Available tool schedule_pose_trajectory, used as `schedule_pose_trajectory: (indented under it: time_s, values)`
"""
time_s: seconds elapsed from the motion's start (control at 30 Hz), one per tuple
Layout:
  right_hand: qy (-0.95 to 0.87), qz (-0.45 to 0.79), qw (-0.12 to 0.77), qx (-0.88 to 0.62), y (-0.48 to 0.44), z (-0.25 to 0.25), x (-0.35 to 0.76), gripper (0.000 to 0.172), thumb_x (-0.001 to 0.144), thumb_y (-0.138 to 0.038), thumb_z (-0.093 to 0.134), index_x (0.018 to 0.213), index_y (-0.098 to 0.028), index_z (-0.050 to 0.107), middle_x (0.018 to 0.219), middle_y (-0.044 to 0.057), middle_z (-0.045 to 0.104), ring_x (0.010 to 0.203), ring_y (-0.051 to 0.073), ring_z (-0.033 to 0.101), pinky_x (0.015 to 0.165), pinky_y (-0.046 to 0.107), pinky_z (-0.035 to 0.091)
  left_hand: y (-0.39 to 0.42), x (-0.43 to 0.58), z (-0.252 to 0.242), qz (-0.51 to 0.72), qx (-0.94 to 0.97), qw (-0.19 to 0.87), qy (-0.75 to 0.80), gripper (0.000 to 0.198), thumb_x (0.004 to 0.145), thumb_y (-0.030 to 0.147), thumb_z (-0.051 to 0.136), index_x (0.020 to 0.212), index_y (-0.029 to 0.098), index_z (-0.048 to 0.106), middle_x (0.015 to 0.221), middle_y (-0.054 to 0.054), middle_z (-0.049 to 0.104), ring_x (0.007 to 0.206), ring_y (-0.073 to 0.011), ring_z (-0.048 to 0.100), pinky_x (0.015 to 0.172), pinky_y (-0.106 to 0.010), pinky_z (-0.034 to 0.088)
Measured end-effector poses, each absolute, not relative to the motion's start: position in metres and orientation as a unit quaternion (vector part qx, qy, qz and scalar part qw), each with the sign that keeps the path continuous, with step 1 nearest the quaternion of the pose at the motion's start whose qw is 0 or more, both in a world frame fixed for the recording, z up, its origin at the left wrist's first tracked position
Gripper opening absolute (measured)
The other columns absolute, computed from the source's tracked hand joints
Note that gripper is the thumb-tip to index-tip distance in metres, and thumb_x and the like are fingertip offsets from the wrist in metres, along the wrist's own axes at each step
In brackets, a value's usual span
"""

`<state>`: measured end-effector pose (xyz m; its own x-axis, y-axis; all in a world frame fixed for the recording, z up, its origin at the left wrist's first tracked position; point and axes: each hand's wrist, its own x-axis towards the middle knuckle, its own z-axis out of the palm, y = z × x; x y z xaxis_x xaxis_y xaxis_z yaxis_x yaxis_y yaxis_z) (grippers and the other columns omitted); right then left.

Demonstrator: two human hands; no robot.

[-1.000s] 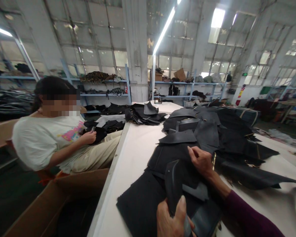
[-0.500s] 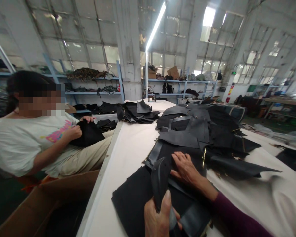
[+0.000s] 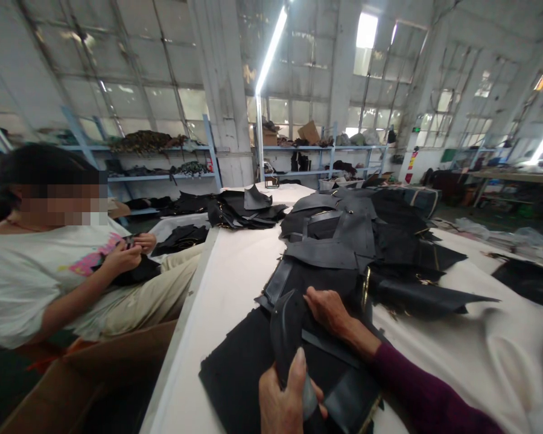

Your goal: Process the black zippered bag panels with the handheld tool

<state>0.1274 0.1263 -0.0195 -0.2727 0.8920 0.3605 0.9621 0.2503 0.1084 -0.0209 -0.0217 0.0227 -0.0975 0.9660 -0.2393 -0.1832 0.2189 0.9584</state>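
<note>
Head cam: L hand (image 3: 287,401) grips black leather piece (image 3: 287,337), R hand (image 3: 329,310) open on leather stack (image 3: 326,253).

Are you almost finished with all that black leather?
Probably not, though it's hard to be sure. Done: perhaps the smaller heap of black leather pieces farther along the white table, but nothing proves it. In hand: a curved black leather piece held up by the left hand, while the right hand lies on the leather. Left: the big heap of black leather spread across the table.
</note>
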Motion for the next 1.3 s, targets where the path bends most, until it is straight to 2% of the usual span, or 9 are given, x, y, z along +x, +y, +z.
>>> schedule_pose_trajectory:
  time_s: [0.2, 0.37, 0.47, 0.53, 0.67, 0.77, 0.87, 1.1, 1.3]
  values:
    - [-0.631, -0.245, 0.155, -0.719, 0.136, 0.004, 0.176, 0.031, 0.090, -0.037, 0.056, 0.111, -0.014, 0.056, 0.120, 0.010, 0.055, 0.107, 0.025, 0.054, 0.086, 0.043, 0.047, -0.021, -0.021, 0.023, 0.504, 0.360, 0.570, 0.540, 0.055, 0.063, 0.068, 0.063, 0.053, 0.014, 0.057, 0.043, -0.009, 0.060, 0.036, -0.0199, 0.057, 0.040, -0.026, 0.045]
    - [-0.627, -0.256, 0.123, -0.725, 0.130, 0.004, 0.188, 0.037, 0.090, -0.047, 0.054, 0.105, -0.014, 0.058, 0.099, 0.007, 0.061, 0.093, 0.022, 0.059, 0.080, 0.040, 0.048, -0.022, -0.022, 0.025, 0.495, 0.364, 0.571, 0.545, 0.057, 0.062, 0.069, 0.063, 0.049, 0.014, 0.057, 0.043, -0.009, 0.060, 0.036, -0.0200, 0.057, 0.040, -0.026, 0.045]
    - [-0.649, -0.260, 0.113, -0.706, 0.128, 0.000, 0.183, 0.046, 0.088, -0.054, 0.052, 0.112, -0.015, 0.056, 0.102, 0.008, 0.061, 0.097, 0.024, 0.057, 0.082, 0.041, 0.047, -0.021, -0.023, 0.023, 0.484, 0.375, 0.570, 0.547, 0.059, 0.064, 0.070, 0.060, 0.047, 0.013, 0.057, 0.043, -0.010, 0.060, 0.037, -0.0202, 0.058, 0.041, -0.026, 0.045]
    - [-0.652, -0.259, 0.112, -0.704, 0.130, -0.001, 0.183, 0.044, 0.088, -0.051, 0.054, 0.113, -0.015, 0.056, 0.102, 0.007, 0.061, 0.097, 0.024, 0.058, 0.080, 0.041, 0.048, -0.020, -0.023, 0.020, 0.482, 0.377, 0.570, 0.548, 0.061, 0.063, 0.072, 0.059, 0.049, 0.013, 0.058, 0.043, -0.010, 0.060, 0.037, -0.0207, 0.058, 0.041, -0.027, 0.045]
    - [-0.646, -0.247, 0.128, -0.711, 0.137, 0.001, 0.192, 0.023, 0.090, -0.037, 0.057, 0.094, -0.014, 0.061, 0.097, 0.005, 0.062, 0.092, 0.021, 0.059, 0.079, 0.039, 0.049, -0.019, -0.022, 0.015, 0.479, 0.378, 0.564, 0.556, 0.063, 0.065, 0.076, 0.055, 0.050, 0.014, 0.057, 0.040, -0.009, 0.058, 0.037, -0.0212, 0.058, 0.042, -0.028, 0.045]
    - [-0.654, -0.231, 0.157, -0.703, 0.137, 0.006, 0.201, 0.018, 0.091, -0.030, 0.056, 0.087, -0.015, 0.062, 0.093, 0.004, 0.063, 0.091, 0.020, 0.060, 0.080, 0.039, 0.049, -0.018, -0.021, 0.015, 0.479, 0.376, 0.564, 0.557, 0.062, 0.064, 0.076, 0.055, 0.054, 0.014, 0.056, 0.039, -0.008, 0.057, 0.036, -0.0213, 0.058, 0.041, -0.028, 0.045]
    - [-0.655, -0.208, 0.208, -0.696, 0.134, 0.014, 0.203, 0.018, 0.093, -0.029, 0.054, 0.085, -0.015, 0.063, 0.091, 0.003, 0.064, 0.088, 0.018, 0.061, 0.079, 0.038, 0.050, -0.019, -0.021, 0.019, 0.487, 0.366, 0.565, 0.556, 0.061, 0.062, 0.075, 0.058, 0.060, 0.014, 0.056, 0.043, -0.008, 0.060, 0.037, -0.0215, 0.059, 0.040, -0.027, 0.043]
    - [-0.657, -0.132, 0.316, -0.672, 0.129, 0.031, 0.200, 0.013, 0.093, -0.024, 0.056, 0.089, -0.014, 0.063, 0.088, 0.001, 0.067, 0.079, 0.015, 0.064, 0.075, 0.033, 0.053, -0.021, -0.022, 0.026, 0.484, 0.354, 0.570, 0.562, 0.059, 0.057, 0.072, 0.064, 0.062, 0.013, 0.058, 0.044, -0.008, 0.062, 0.037, -0.0214, 0.058, 0.040, -0.028, 0.044]
    - [-0.626, -0.117, 0.294, -0.713, 0.128, 0.037, 0.219, 0.026, 0.094, -0.033, 0.054, 0.077, -0.015, 0.062, 0.072, -0.002, 0.063, 0.068, 0.013, 0.062, 0.069, 0.032, 0.052, -0.020, -0.022, 0.024, 0.476, 0.359, 0.566, 0.569, 0.060, 0.056, 0.073, 0.063, 0.062, 0.014, 0.059, 0.044, -0.008, 0.062, 0.038, -0.0229, 0.059, 0.043, -0.030, 0.045]
